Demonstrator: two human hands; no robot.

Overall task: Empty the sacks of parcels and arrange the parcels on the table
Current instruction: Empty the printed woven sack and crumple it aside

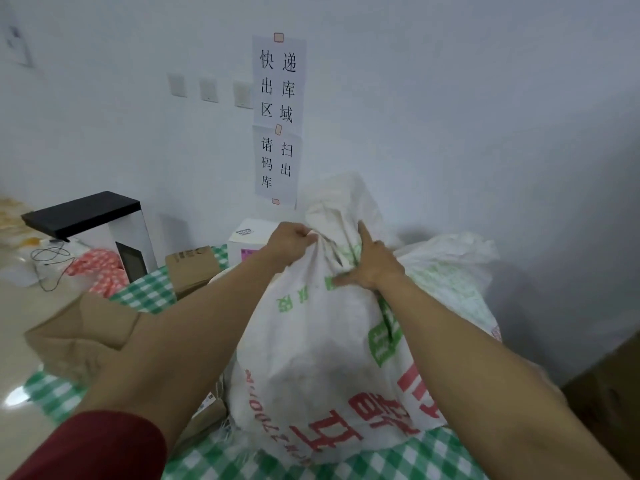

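A big white woven sack (322, 358) with red and green print stands upside down on the green checked table (398, 459), its frayed mouth at the bottom. My left hand (292, 242) is clenched on the bunched top of the sack. My right hand (372, 263) grips the sack's upper right side, its index finger and thumb spread. A second white sack (453, 268) lies behind to the right. A brown cardboard parcel (81, 336) sits at the left, another (190, 268) and a white box (247, 239) stand farther back.
A black-and-white scanner stand (104, 223) with a cable stands at the back left beside a red checked bag (102, 268). Paper signs (277, 116) hang on the white wall. A brown box (609, 389) is at the right edge.
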